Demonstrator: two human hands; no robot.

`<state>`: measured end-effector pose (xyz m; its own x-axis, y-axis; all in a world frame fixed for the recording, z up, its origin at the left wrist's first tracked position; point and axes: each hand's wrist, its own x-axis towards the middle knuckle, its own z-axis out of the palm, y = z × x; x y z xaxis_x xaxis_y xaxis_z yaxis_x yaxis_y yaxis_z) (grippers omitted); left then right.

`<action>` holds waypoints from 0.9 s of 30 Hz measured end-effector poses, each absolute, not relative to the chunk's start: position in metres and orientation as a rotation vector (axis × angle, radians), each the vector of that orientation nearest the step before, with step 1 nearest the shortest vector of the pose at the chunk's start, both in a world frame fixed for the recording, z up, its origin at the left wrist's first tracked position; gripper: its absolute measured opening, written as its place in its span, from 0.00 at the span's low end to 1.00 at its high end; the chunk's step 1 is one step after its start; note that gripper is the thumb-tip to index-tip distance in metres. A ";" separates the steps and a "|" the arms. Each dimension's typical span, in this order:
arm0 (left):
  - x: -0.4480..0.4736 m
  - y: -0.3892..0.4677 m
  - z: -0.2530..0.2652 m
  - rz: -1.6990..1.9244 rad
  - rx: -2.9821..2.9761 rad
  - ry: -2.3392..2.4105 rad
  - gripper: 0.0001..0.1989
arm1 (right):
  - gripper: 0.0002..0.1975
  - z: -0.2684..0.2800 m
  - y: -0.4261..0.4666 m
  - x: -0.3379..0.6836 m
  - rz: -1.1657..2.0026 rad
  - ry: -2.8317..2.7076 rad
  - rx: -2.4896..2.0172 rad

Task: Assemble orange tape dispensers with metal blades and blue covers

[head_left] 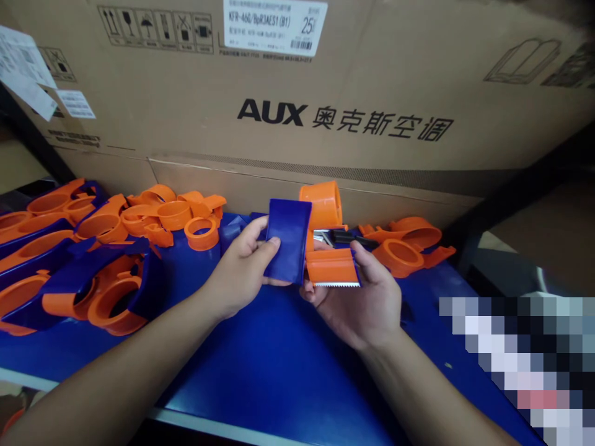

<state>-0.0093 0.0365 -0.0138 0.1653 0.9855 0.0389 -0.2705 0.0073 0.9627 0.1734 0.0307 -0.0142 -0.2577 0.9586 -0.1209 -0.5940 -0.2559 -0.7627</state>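
Note:
My left hand is closed on a flat dark blue plastic panel, with the thumb lying across its left edge. Against the panel's right side is the orange part of a tape dispenser, its lower edge lined with a toothed metal blade. My right hand grips this orange part from below and from the right. An orange round hub shows above it. Whether the panel and the orange part are joined is hidden where they overlap.
Assembled blue and orange tape dispensers crowd the left of the blue shelf. Loose orange pieces lie behind them, and more orange parts lie at right. A large cardboard box stands along the back. Dark posts flank the shelf.

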 end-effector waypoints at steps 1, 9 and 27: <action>-0.008 0.035 -0.014 1.197 1.109 0.866 0.19 | 0.20 -0.014 0.031 0.173 1.747 -0.716 -0.724; -0.003 0.032 -0.020 1.226 1.109 0.960 0.19 | 0.20 -0.014 0.030 0.170 1.722 -0.701 -0.671; 0.008 0.024 -0.029 1.236 1.150 0.912 0.21 | 0.22 -0.027 0.031 0.163 1.770 -0.618 -0.700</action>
